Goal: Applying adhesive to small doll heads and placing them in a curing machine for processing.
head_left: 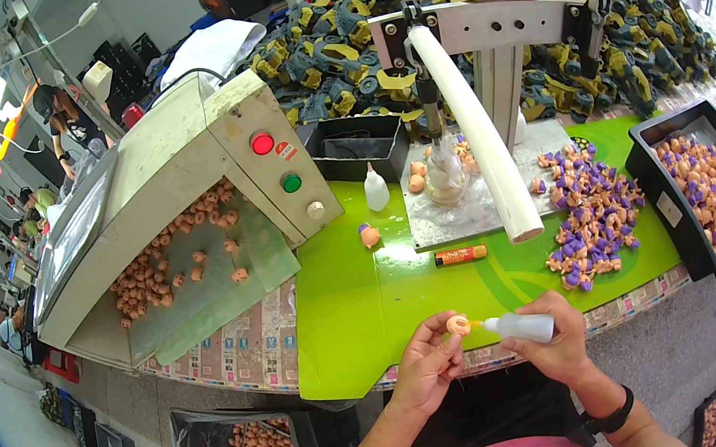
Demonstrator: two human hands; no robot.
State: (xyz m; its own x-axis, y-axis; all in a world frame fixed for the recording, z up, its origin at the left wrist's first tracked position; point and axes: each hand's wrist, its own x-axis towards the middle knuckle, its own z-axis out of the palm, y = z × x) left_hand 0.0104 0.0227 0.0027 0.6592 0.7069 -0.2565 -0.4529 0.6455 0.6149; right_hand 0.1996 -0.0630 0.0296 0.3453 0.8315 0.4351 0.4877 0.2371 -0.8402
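Two bare hands meet at the near edge of a bright green mat, seen from a head camera looking down. Left hand is closed, pinching a small orange toy part between thumb and fingertips. Right hand is wrapped around a small white squeeze bottle, whose nozzle tip touches the orange part. Both forearms enter from the lower edge, each with a dark wristband.

Farther back on the mat, a white lever handle slants down from a metal press frame. Beside it to the right lies a heap of purple and orange parts, and further right a black tray holding more of them. An orange tube lies in front of the press, with a second white bottle behind it to the left. At left stands a cream machine with red and green buttons; loose orange parts are scattered on its chute. Yellow and dark toy pieces are piled behind.
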